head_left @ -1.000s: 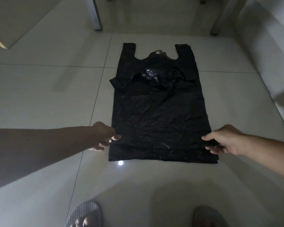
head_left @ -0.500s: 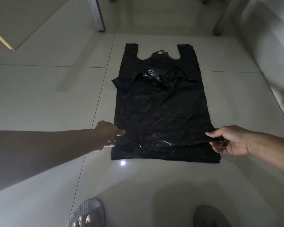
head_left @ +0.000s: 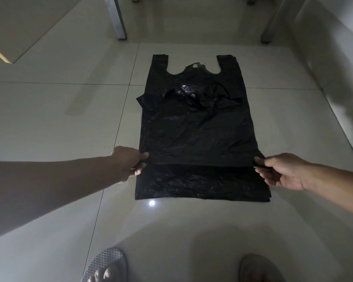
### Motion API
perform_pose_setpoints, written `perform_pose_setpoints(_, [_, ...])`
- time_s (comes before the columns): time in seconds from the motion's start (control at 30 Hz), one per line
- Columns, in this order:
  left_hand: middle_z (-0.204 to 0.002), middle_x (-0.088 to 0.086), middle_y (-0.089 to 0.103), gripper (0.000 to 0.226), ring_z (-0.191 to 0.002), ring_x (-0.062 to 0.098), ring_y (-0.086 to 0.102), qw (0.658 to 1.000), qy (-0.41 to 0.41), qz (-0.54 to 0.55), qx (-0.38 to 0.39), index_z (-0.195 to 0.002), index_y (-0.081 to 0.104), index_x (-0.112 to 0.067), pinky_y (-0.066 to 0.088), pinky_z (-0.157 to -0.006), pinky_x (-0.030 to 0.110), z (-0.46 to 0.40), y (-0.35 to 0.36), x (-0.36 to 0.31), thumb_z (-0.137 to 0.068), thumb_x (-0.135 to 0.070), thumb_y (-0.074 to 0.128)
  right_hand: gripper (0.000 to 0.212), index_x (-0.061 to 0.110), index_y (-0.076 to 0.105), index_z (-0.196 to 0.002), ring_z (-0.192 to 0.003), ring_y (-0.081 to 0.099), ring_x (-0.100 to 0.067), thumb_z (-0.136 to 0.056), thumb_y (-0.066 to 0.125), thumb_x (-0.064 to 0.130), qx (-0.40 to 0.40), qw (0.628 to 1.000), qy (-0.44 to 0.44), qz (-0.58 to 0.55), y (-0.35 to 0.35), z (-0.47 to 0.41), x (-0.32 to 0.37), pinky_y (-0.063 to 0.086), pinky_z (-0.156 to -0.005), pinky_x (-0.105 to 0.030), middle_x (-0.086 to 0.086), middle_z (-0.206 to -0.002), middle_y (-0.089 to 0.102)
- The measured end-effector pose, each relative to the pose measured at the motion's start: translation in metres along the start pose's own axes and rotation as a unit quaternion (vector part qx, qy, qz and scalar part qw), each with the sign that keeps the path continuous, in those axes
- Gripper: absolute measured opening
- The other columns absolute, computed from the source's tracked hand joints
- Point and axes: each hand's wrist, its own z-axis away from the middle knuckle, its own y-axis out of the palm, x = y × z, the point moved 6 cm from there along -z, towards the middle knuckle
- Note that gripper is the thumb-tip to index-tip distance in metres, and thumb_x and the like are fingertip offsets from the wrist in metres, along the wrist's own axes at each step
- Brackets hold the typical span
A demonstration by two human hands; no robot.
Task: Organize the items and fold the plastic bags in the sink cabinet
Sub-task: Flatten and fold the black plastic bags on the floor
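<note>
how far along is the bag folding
Done: the black plastic bag lies flat on the tiled floor. In hand: the left hand and right hand pinch its side edges, raising a crease near the bottom. Left: nearly all the folding; handles remain unfolded.

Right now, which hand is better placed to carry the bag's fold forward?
Neither alone, marginally the left. The left hand and right hand each pinch an opposite side edge of the black plastic bag at the same fold line, so both should move together. The left sits slightly farther forward.
</note>
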Motion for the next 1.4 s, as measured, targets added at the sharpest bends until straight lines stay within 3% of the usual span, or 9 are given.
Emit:
perform_pose_setpoints(0.17, [-0.067, 0.012, 0.058, 0.016, -0.044, 0.019, 0.055, 0.999, -0.019, 0.007, 0.038, -0.091, 0.058, 0.000, 0.047, -0.040, 0.023, 0.004, 0.006, 0.001, -0.087, -0.011, 0.069, 0.027, 0.005, 0.066, -0.085, -0.057, 0.060, -0.017, -0.092, 0.065, 0.031, -0.009, 0.999, -0.019, 0.037, 0.001, 0.000, 0.002, 0.048, -0.055, -0.029, -0.007, -0.066, 0.067])
perform_pose_setpoints(0.27, [-0.090, 0.020, 0.063, 0.018, -0.066, 0.028, 0.065, 0.997, -0.019, 0.007, 0.069, -0.096, 0.060, 0.005, 0.056, -0.050, 0.031, 0.005, 0.007, 0.002, -0.081, 0.006, 0.068, 0.013, 0.006, 0.063, -0.099, -0.069, 0.068, -0.020, -0.088, 0.069, 0.010, 0.002, 0.999, -0.028, 0.041, 0.001, -0.003, 0.002, 0.053, -0.057, -0.030, -0.011, -0.086, 0.071])
perform_pose_setpoints(0.4, [-0.105, 0.024, 0.062, 0.028, -0.079, 0.034, 0.066, 0.995, -0.029, -0.029, 0.087, -0.101, 0.060, 0.007, 0.059, -0.053, 0.034, 0.006, 0.007, 0.009, -0.075, 0.018, 0.067, 0.026, 0.001, 0.067, -0.101, -0.078, 0.067, -0.024, -0.078, 0.072, -0.009, -0.010, 0.995, -0.028, 0.092, -0.004, -0.009, -0.003, 0.055, -0.057, -0.031, -0.017, -0.094, 0.069])
perform_pose_setpoints(0.6, [-0.096, 0.023, 0.063, 0.032, -0.071, 0.038, 0.068, 0.987, -0.011, -0.142, 0.080, -0.094, 0.060, 0.008, 0.060, -0.056, 0.040, 0.005, 0.005, 0.024, -0.068, 0.018, 0.075, 0.045, -0.002, 0.061, -0.113, -0.076, 0.066, -0.030, -0.073, 0.078, -0.010, -0.041, 0.986, -0.048, 0.156, -0.008, -0.013, -0.009, 0.059, -0.055, -0.034, -0.020, -0.100, 0.067])
perform_pose_setpoints(0.8, [-0.090, 0.023, 0.061, 0.042, -0.063, 0.039, 0.067, 0.969, 0.076, -0.234, 0.030, -0.081, 0.054, -0.006, 0.060, -0.061, 0.048, 0.002, 0.002, 0.026, -0.058, 0.011, 0.084, 0.040, -0.004, 0.061, -0.099, -0.072, 0.072, -0.038, -0.066, 0.085, -0.006, -0.071, 0.970, -0.086, 0.218, -0.009, -0.007, -0.013, 0.062, -0.061, -0.044, -0.027, -0.093, 0.069])
perform_pose_setpoints(0.93, [-0.099, 0.011, 0.059, 0.055, -0.084, 0.031, 0.063, 0.896, 0.183, -0.404, -0.009, -0.101, 0.048, -0.011, 0.052, -0.066, 0.038, 0.010, 0.006, 0.018, -0.059, -0.011, 0.085, 0.053, 0.005, 0.051, -0.100, -0.060, 0.067, -0.028, -0.063, 0.089, 0.003, -0.084, 0.948, -0.093, 0.292, -0.006, -0.001, -0.010, 0.058, -0.052, -0.037, -0.019, -0.085, 0.067])
perform_pose_setpoints(1.0, [-0.112, 0.007, 0.047, 0.061, -0.102, 0.029, 0.051, 0.839, 0.281, -0.463, -0.054, -0.117, 0.044, -0.013, 0.046, -0.080, 0.038, 0.019, 0.012, 0.010, -0.065, -0.019, 0.076, 0.065, 0.012, 0.043, -0.101, -0.068, 0.060, -0.021, -0.058, 0.092, 0.019, -0.119, 0.896, -0.112, 0.412, -0.001, 0.008, -0.001, 0.048, -0.055, -0.032, -0.007, -0.088, 0.060])
perform_pose_setpoints(1.23, [-0.147, 0.013, 0.037, 0.060, -0.138, 0.032, 0.031, 0.684, 0.515, -0.517, -0.015, -0.133, 0.048, -0.006, 0.021, -0.116, 0.047, 0.047, 0.071, -0.001, -0.079, -0.034, 0.051, 0.046, 0.009, 0.052, -0.113, -0.104, 0.055, -0.032, -0.075, 0.078, 0.014, -0.157, 0.717, -0.456, 0.504, 0.055, 0.030, 0.021, 0.049, -0.083, -0.043, -0.011, -0.118, 0.053])
perform_pose_setpoints(1.4, [-0.159, 0.010, 0.020, 0.063, -0.148, 0.026, 0.014, 0.576, 0.561, -0.595, 0.023, -0.148, 0.033, -0.009, 0.010, -0.120, 0.047, 0.030, 0.120, 0.007, -0.095, -0.041, 0.023, 0.049, 0.012, 0.049, -0.138, -0.141, 0.033, -0.032, -0.092, 0.059, 0.024, -0.098, 0.633, -0.528, 0.558, 0.102, 0.018, 0.018, 0.032, -0.113, -0.051, -0.011, -0.152, 0.037])
